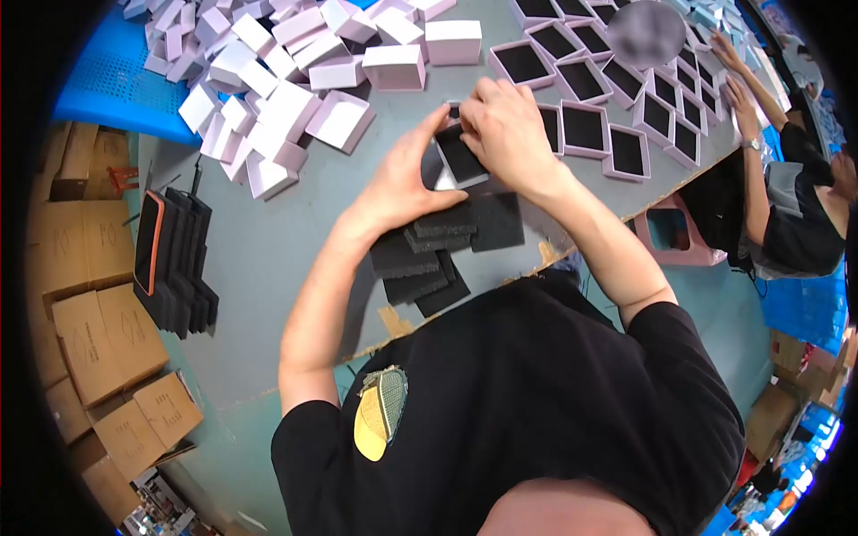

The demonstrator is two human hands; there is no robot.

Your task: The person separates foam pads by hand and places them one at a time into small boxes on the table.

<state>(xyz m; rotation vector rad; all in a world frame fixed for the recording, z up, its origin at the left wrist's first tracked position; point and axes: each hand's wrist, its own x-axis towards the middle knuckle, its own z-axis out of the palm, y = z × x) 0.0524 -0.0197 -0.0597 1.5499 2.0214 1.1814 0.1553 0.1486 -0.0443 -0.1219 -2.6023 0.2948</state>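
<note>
A small pale lilac box (444, 179) sits between my hands on the grey table, with a black foam pad (463, 159) in it. My left hand (402, 177) curves around the box's left side, thumb at the near edge and fingers at the far edge. Over the far right part of the box, my right hand (509, 134) has its fingers bent and pressed on the foam pad; the fingertips are partly hidden. Just in front of the box, loose black foam pads (411, 255) lie in an overlapping pile near the table edge.
Pale lilac boxes (281, 112) are heaped at the back left beside a blue plastic crate (112, 80). Foam-lined boxes (585, 129) stand in rows at the right. Stacked black foam (174, 259) is at the left. Another person's hands (740, 105) are at the far right.
</note>
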